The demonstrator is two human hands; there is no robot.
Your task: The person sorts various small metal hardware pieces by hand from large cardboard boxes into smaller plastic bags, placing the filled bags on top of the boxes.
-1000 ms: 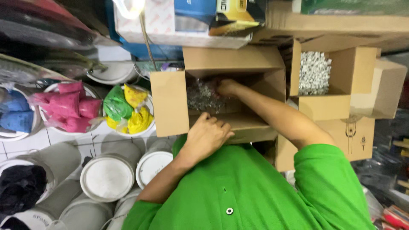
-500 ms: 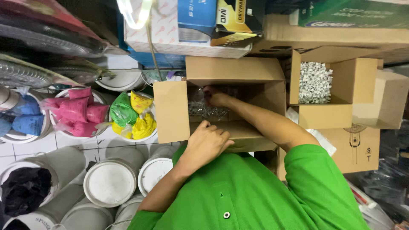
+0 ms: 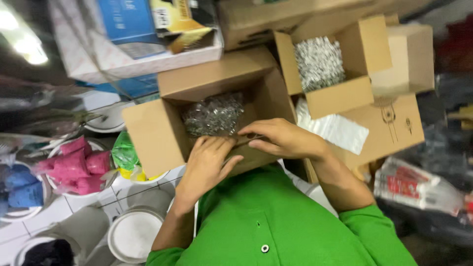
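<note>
Resting on the near edge of an open cardboard box (image 3: 152, 135), both hands lay flat and loosely spread, gripping nothing that could be made out. The left hand (image 3: 209, 160) pressed on the front flap, fingers pointing into the box; the right hand (image 3: 283, 139) lay just beside it, across the same flap. Inside, a clear bag of small dark metal pieces (image 3: 214, 114) sat untouched against the back wall, so the work looked early: the box was open, its contents not lifted out, and whether the flap was being folded could not be told. A second open carton (image 3: 340, 96), to the right and slightly higher, held a heap of pale silvery pieces (image 3: 319, 63). Lower left, bowls carried pink packets (image 3: 76, 165) and green and yellow ones (image 3: 124, 152).
</note>
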